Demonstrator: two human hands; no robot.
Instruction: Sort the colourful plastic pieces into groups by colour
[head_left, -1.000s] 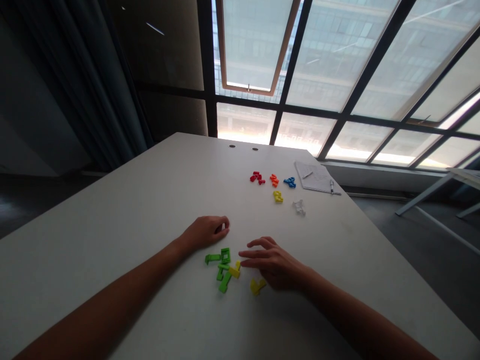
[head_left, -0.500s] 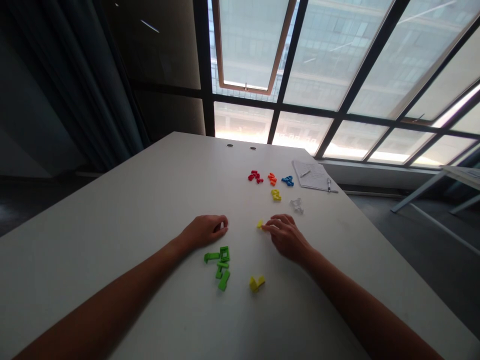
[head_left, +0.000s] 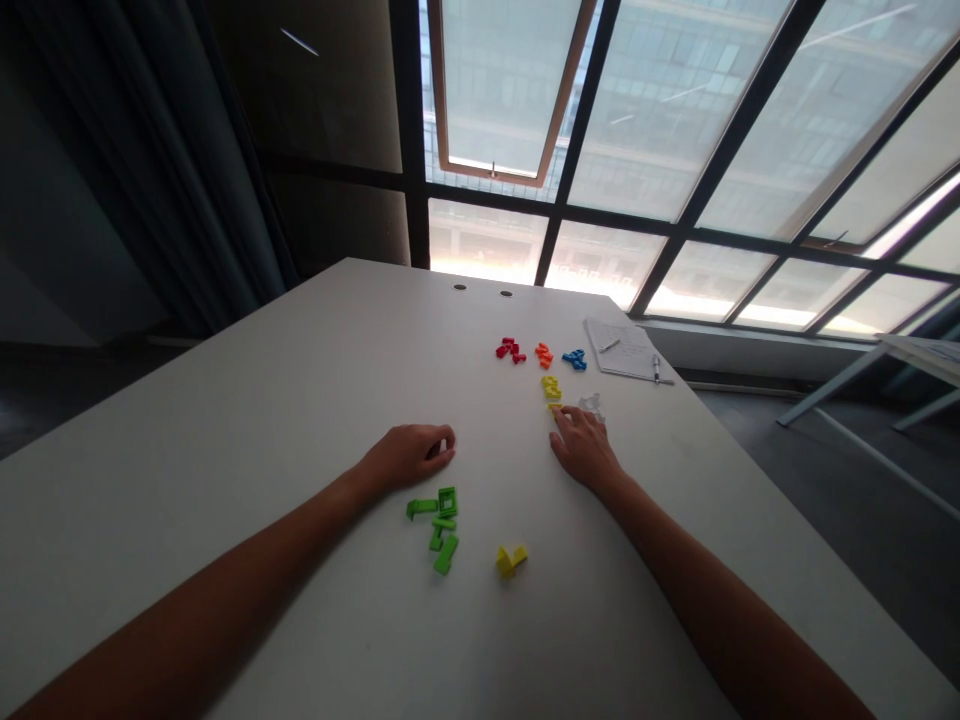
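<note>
My right hand [head_left: 587, 446] reaches over the table, its fingers stretched forward and the thumb apart. Its fingertips touch a small yellow plastic piece [head_left: 554, 406], just in front of a yellow cluster of pieces [head_left: 551, 387]. Partly hidden behind that hand are clear or white pieces [head_left: 592, 404]. My left hand [head_left: 409, 455] rests on the table with fingers curled in, and I see nothing in it. Nearer to me than the left hand lie several green plastic pieces [head_left: 445, 553]. To their right sits another yellow piece [head_left: 511, 561], V-shaped.
Farther back on the white table [head_left: 315, 380] are red pieces [head_left: 511, 349], orange pieces [head_left: 544, 355] and blue pieces [head_left: 575, 359]. A paper pad [head_left: 626, 350] with pens lies near the right edge. Large windows rise behind; a second table [head_left: 922, 355] stands at far right.
My right hand has moved forward and to the right, bringing the small yellow piece up beside the yellow cluster. Its thumb now stands apart. The left hand has stayed in place.
</note>
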